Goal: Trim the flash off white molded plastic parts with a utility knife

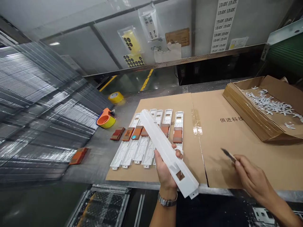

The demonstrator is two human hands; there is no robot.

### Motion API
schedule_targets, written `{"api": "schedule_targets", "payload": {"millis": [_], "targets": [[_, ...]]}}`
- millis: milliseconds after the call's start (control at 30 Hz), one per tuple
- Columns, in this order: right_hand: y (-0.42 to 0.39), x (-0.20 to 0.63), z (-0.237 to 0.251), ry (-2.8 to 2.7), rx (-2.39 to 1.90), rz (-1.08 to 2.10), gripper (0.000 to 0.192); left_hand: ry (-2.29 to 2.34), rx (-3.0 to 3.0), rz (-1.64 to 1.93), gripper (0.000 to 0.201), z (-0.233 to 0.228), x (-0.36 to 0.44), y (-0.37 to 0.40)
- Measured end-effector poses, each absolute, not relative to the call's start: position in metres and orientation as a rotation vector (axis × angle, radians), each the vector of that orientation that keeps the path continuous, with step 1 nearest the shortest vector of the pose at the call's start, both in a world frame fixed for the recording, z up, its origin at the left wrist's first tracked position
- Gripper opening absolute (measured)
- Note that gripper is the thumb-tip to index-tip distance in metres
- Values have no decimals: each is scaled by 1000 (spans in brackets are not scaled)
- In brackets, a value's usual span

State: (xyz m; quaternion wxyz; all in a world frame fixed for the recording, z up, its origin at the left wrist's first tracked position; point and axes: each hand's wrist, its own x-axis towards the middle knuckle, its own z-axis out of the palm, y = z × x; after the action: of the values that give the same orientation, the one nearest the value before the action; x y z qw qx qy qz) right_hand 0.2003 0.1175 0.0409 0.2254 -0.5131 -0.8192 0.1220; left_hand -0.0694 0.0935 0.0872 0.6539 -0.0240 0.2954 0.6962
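Observation:
A long white plastic channel piece [163,142] with a square cutout near its lower end is tilted across the middle of the view. My left hand [165,168] is wrapped round it from beneath, fingertips showing at its right edge. To the right, my right hand [251,171] pinches a small dark-bladed knife [228,154], its tip pointing up and left, apart from the white piece. Behind the held piece, several similar white pieces [178,118] lie side by side on cardboard [189,104], with reddish-brown blocks [177,135] resting across them.
A cardboard box [246,113] with many small white plastic parts [272,102] stands at the right. On the left of the table are an orange-yellow tape dispenser [105,119], a yellow tape roll [115,97] and loose reddish-brown blocks [79,156]. Translucent strip curtain [40,110] hangs at left.

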Motion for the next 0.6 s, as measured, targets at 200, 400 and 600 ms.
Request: {"api": "schedule_targets", "payload": {"millis": [200, 400, 600], "targets": [[57, 146, 73, -2137, -1106, 1393, 34, 585, -33, 1745, 61, 82, -76, 98], [43, 120, 65, -2040, -1142, 1437, 35, 533, -54, 1846, 56, 85, -78, 99], [44, 116, 64, -2068, -1121, 1263, 42, 501, -48, 1832, 53, 84, -79, 97]]}}
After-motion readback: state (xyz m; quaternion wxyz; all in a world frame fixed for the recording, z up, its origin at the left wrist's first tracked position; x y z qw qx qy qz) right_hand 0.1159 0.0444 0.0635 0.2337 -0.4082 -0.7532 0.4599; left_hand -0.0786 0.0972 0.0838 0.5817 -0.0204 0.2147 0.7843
